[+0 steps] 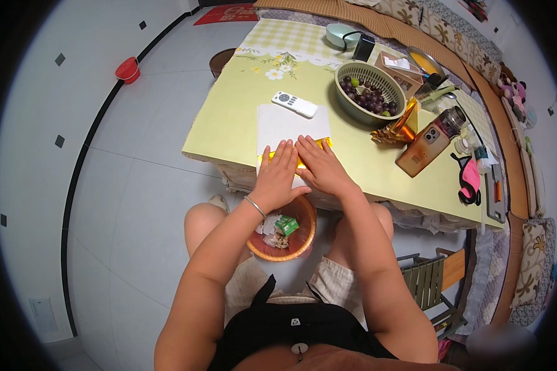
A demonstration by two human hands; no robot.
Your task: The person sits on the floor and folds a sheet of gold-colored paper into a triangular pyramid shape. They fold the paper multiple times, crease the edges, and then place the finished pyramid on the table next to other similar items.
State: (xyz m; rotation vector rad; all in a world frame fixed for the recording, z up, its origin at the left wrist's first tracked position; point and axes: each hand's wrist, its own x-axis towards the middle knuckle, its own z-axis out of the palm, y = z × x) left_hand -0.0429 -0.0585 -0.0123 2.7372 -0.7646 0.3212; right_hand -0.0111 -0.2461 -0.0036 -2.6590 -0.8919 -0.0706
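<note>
My left hand lies flat with its fingers stretched out, pressing on a strip of shiny gold paper. Beside it my right hand is also flat, its fingers close to the left ones and resting on the same strip. Most of the strip is hidden under both hands. Beneath it a white sheet of paper lies at the table's front edge. A white remote control rests across the sheet's far end. To the right stands a folded piece of gold paper.
A colander of grapes sits on the table, near a phone, a clear jar and a pink eye mask. Between my knees stands an orange waste bin. A folding stool is at my right.
</note>
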